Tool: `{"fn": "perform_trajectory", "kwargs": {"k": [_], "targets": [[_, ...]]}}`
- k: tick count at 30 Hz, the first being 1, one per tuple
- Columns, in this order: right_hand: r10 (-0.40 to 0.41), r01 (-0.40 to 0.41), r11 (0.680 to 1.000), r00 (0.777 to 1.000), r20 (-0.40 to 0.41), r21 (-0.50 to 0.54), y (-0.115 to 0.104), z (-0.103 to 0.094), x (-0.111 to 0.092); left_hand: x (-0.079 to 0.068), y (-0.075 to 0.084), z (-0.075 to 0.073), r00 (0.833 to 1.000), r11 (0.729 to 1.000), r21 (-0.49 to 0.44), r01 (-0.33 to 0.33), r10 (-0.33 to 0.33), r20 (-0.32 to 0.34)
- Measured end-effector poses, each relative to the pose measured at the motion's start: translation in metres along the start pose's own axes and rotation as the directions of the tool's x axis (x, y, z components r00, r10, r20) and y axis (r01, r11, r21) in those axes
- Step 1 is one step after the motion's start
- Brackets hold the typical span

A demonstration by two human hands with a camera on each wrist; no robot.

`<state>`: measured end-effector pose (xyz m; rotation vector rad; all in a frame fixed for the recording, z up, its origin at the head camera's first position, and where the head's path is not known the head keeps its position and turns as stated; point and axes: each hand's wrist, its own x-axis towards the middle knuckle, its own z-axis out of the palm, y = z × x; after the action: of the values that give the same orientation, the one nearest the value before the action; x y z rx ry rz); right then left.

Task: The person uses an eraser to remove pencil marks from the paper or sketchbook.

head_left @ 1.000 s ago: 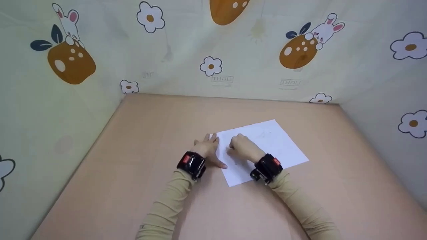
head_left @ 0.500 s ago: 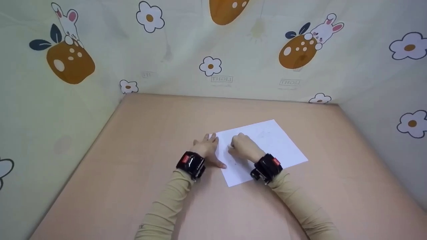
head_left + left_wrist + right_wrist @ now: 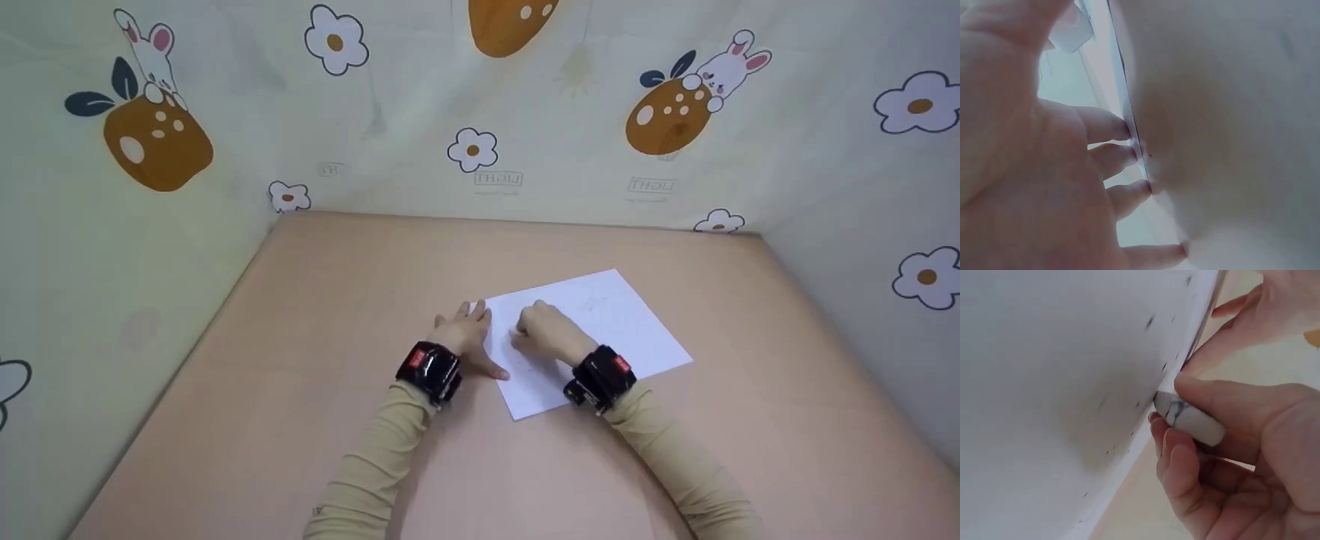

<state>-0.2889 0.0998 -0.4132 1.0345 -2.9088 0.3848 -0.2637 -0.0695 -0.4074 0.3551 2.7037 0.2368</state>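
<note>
A white sheet of paper lies at a slant on the table. My left hand rests on its left edge with the fingers spread and straight. Over the left part of the sheet, my right hand pinches a small white eraser between thumb and curled fingers. The eraser's worn, grey-smudged end touches the paper in the right wrist view. Dark crumbs are scattered over the sheet there. From the head view the eraser is mostly hidden by the right hand.
The light brown table extends around the sheet on all sides. Cloth walls printed with rabbits, flowers and orange fruit border it at the back and both sides. Faint grey marks show on the paper's upper part.
My right hand has shifted very slightly right and back left over the paper. The left hand and the sheet stay in place.
</note>
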Motion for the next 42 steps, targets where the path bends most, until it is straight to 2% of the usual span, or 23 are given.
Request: {"fn": "perform_trajectory", "kwargs": {"k": [2, 3, 5, 7, 9, 11, 13, 15, 17, 19, 22, 24, 27, 28, 30, 34, 36, 39, 42], "targets": [[-0.030, 0.030, 0.999, 0.999, 0.014, 0.039, -0.003, -0.001, 0.000, 0.000, 0.000, -0.001, 1.000, 1.000, -0.003, -0.004, 0.004, -0.010], [-0.006, 0.006, 0.999, 1.000, 0.007, 0.038, -0.004, -0.001, 0.000, -0.001, 0.001, -0.001, 1.000, 1.000, -0.003, -0.006, 0.006, -0.013], [0.096, -0.096, 0.995, 0.995, -0.034, 0.011, -0.003, -0.002, 0.000, -0.001, 0.001, -0.001, 1.000, 1.000, -0.004, -0.010, 0.009, -0.016], [0.210, -0.214, 0.976, 0.974, -0.088, -0.030, -0.001, -0.003, -0.002, -0.001, 0.002, -0.001, 1.000, 1.000, -0.006, -0.013, 0.013, -0.016], [0.260, -0.271, 0.959, 0.958, -0.122, -0.081, 0.000, -0.002, -0.003, -0.001, 0.002, -0.001, 1.000, 1.000, -0.005, -0.014, 0.014, -0.012], [0.230, -0.244, 0.963, 0.965, -0.129, -0.111, -0.001, 0.000, -0.003, -0.001, 0.002, 0.000, 1.000, 1.000, -0.001, -0.013, 0.013, -0.013], [0.146, -0.156, 0.982, 0.984, -0.102, -0.107, -0.004, 0.001, -0.003, -0.002, 0.001, -0.001, 1.000, 1.000, 0.003, -0.012, 0.012, -0.015], [0.052, -0.057, 0.995, 0.996, -0.071, -0.079, -0.006, 0.002, -0.001, -0.002, 0.001, -0.001, 1.000, 1.000, 0.006, -0.012, 0.012, -0.022], [0.012, -0.013, 1.000, 0.999, -0.040, -0.025, -0.005, 0.002, 0.000, -0.003, 0.000, -0.001, 1.000, 1.000, 0.003, -0.014, 0.014, -0.028], [0.040, -0.039, 0.999, 0.999, -0.015, 0.024, 0.000, -0.001, 0.001, -0.003, 0.000, -0.001, 0.999, 1.000, 0.000, -0.019, 0.019, -0.027], [0.174, -0.173, 0.984, 0.985, -0.005, 0.044, 0.015, -0.005, 0.000, -0.001, 0.001, -0.001, 0.999, 1.000, -0.014, -0.027, 0.027, -0.023], [0.252, -0.252, 0.968, 0.967, -0.035, 0.010, 0.026, -0.009, -0.001, 0.000, 0.001, -0.002, 0.999, 0.999, -0.018, -0.028, 0.028, -0.016], [0.321, -0.328, 0.943, 0.940, -0.113, -0.050, 0.041, -0.012, -0.002, 0.002, 0.002, -0.002, 1.000, 1.000, -0.020, -0.020, 0.020, -0.003], [0.328, -0.339, 0.938, 0.935, -0.132, -0.069, 0.043, -0.011, -0.002, 0.002, 0.002, -0.002, 1.000, 1.000, -0.019, -0.015, 0.015, 0.002], [0.305, -0.321, 0.943, 0.941, -0.148, -0.093, 0.043, -0.010, -0.002, 0.002, 0.002, -0.001, 1.000, 1.000, -0.019, -0.007, 0.007, 0.004], [0.188, -0.195, 0.978, 0.978, -0.090, -0.072, 0.027, -0.006, 0.000, 0.002, 0.000, 0.000, 1.000, 1.000, -0.015, -0.001, 0.001, -0.004], [0.152, -0.153, 0.988, 0.987, -0.055, -0.022, 0.023, -0.005, 0.001, 0.001, -0.001, 0.000, 1.000, 1.000, -0.013, -0.002, 0.002, -0.012], [0.195, -0.194, 0.981, 0.980, -0.036, 0.010, 0.027, -0.008, 0.000, 0.001, -0.001, 0.000, 1.000, 1.000, -0.011, 0.000, 0.000, -0.012], [0.296, -0.300, 0.953, 0.951, -0.086, -0.037, 0.035, -0.011, -0.004, 0.000, 0.000, 0.001, 1.000, 1.000, -0.016, -0.001, 0.001, -0.004]]}}
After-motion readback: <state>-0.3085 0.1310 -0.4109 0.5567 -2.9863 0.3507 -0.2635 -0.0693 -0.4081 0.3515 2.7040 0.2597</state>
